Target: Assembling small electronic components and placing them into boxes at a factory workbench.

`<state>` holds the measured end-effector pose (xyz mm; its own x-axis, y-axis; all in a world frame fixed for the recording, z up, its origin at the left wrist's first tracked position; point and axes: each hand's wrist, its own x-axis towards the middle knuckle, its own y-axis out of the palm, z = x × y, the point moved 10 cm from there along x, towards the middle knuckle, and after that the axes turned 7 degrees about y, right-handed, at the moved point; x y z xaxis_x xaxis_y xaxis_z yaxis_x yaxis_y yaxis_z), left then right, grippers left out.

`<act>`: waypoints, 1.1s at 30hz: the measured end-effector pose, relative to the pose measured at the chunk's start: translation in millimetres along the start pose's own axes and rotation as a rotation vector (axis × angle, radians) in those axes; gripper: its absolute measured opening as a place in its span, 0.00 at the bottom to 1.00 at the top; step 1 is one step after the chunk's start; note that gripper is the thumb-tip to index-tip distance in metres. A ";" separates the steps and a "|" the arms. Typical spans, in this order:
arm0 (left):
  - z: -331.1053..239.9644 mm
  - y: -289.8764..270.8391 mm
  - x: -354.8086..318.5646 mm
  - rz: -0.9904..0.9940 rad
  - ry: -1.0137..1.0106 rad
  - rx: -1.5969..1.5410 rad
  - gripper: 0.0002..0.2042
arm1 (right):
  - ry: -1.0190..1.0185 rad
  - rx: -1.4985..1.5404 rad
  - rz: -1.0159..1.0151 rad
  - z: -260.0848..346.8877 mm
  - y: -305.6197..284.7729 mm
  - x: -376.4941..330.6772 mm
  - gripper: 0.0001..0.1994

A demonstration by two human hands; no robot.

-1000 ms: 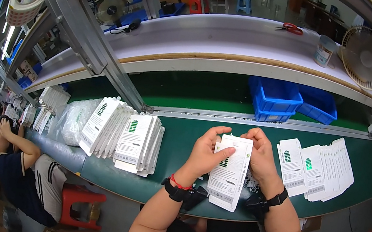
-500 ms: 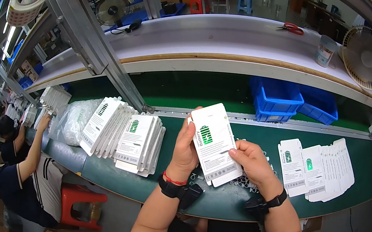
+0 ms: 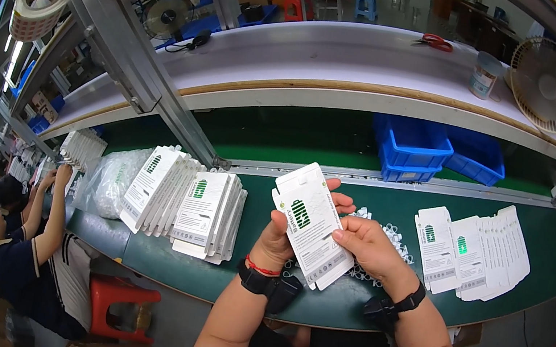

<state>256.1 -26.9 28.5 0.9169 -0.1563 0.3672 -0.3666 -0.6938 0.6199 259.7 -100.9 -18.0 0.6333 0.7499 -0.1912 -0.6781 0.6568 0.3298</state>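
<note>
One white carton (image 3: pixel 311 225) with a green mark was held above the green belt (image 3: pixel 390 207), tilted, its top flap toward the far side. The left hand (image 3: pixel 282 237) was closed around the carton's lower left edge, thumb on the printed face and fingertips showing past its far edge. The right hand (image 3: pixel 370 248) pinched the carton's right edge, fingers curled onto the face. Each wrist wore one dark band; the left one also had a red cord.

On the belt left of the carton stood two leaning stacks of finished cartons (image 3: pixel 201 214); the number in each could not be counted. Beyond them lay one clear plastic bag (image 3: pixel 108 178), its contents hard to make out. Right of the carton lay a fan of flat white blanks (image 3: pixel 473 249), overlapping, so that their count was unclear. Small white pieces (image 3: pixel 396 236) lay on the belt behind the right hand, partly hidden by it.

Behind the belt sat two blue bins (image 3: pixel 436 152). On the shelf above them were one pair of red-handled scissors (image 3: pixel 434 42), one can (image 3: pixel 486 74) and one fan (image 3: pixel 547 85). At the belt's left end a second person (image 3: pixel 24 241) reached up, cut off by the dark rim.
</note>
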 end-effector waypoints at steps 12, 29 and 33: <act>6.4 3.0 -1.8 0.019 -0.044 -0.052 0.54 | -0.092 -0.243 -0.062 14.1 -1.2 -4.3 0.13; 9.0 -19.6 -3.9 -0.116 -0.012 0.063 0.42 | -0.187 -0.352 -0.158 27.2 -8.5 -9.9 0.12; 8.4 -49.2 -9.7 -0.228 -0.040 0.528 0.27 | -0.206 -0.320 -0.214 30.3 -14.6 -11.4 0.12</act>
<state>266.6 2.8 -11.3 0.9725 0.0195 0.2323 -0.0393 -0.9684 0.2461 273.7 -121.4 7.4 0.8115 0.5839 -0.0251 -0.5842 0.8116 -0.0062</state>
